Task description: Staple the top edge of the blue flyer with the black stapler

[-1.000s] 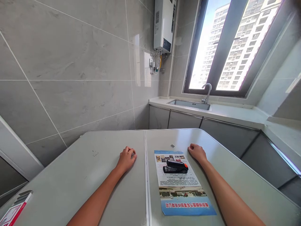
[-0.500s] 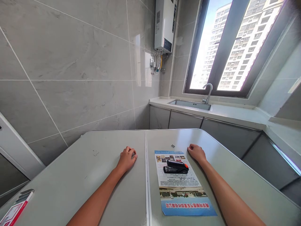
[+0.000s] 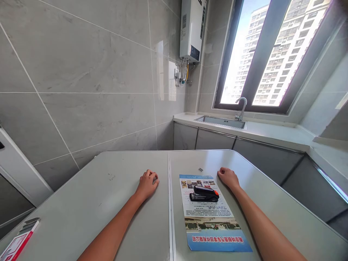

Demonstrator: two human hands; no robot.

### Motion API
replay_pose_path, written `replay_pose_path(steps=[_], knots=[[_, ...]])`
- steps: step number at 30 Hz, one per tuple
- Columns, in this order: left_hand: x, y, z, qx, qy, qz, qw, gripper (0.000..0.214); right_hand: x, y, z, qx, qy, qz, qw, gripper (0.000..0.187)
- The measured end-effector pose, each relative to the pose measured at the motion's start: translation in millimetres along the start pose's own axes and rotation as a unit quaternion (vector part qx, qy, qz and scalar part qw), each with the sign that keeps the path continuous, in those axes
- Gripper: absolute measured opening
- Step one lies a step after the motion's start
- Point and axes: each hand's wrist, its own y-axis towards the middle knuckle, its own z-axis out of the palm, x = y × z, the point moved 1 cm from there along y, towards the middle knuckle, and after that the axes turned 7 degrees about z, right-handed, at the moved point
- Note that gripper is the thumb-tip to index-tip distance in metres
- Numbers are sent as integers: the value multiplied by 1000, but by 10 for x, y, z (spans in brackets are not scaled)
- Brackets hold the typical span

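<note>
My left hand (image 3: 148,184) rests on the left half of the table, fingers loosely bent, with a gap between thumb and fingers and nothing in it. On the right half, my right hand (image 3: 227,177) lies with its fingers curled in, just beside the upper right edge of a printed flyer (image 3: 209,208). No object shows in that hand. A black stapler (image 3: 203,194) with an orange-red spot at its right end lies across the flyer, touched by neither hand. Small strips of staples (image 3: 200,169) lie beyond the flyer's far edge.
The pale table (image 3: 81,210) has a seam down its middle. Loose staples (image 3: 111,177) are scattered on its left half. A red and white box (image 3: 19,239) sits at the near left edge. Behind are a counter with a sink (image 3: 221,121) and a tap (image 3: 241,108).
The whole view has shifted very slightly. Both hands keep their places; the gap between left thumb and fingers shows a little more. Stapler and flyer stay where they were.
</note>
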Motion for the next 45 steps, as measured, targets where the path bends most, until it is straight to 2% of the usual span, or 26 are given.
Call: replay_pose_path(steps=[14, 19, 22, 25, 29, 31, 32, 33, 35, 37, 39, 45], knots=[[4, 1, 7, 2, -1, 1, 1000, 17, -7, 5, 0, -11, 38, -15, 999, 23], [-3, 2, 0, 3, -8, -4, 1000, 17, 169, -67, -50, -4, 93, -100, 991, 30], [3, 3, 7, 2, -8, -2, 1000, 17, 341, -185, -124, 33, 131, -166, 977, 38], [9, 0, 11, 2, -4, -5, 1000, 16, 508, -365, -266, 156, 215, -238, 934, 51], [-2, -6, 1, 1, -6, -4, 1000, 16, 662, -601, -503, 388, 271, -308, 825, 62], [-7, -8, -1, 1, -6, -2, 1000, 16, 706, -677, -582, 454, 256, -347, 779, 64], [-8, -8, 0, 1, -5, -1, 1000, 16, 721, -701, -600, 463, 245, -363, 770, 62], [-7, -9, 3, 1, -6, -2, 1000, 16, 733, -719, -602, 459, 230, -375, 772, 59], [-2, -9, 9, 0, -7, -3, 1000, 16, 755, -752, -566, 436, 185, -383, 793, 51], [2, -8, 12, -2, -8, -3, 1000, 16, 790, -799, -499, 408, 134, -382, 818, 53], [-6, -5, 9, -3, -11, -1, 1000, 16, 852, -868, -435, 386, 104, -396, 827, 57], [-140, -3, 25, 24, -91, 48, 994, 25, 1110, -1099, -387, 356, 126, -498, 781, 41]])
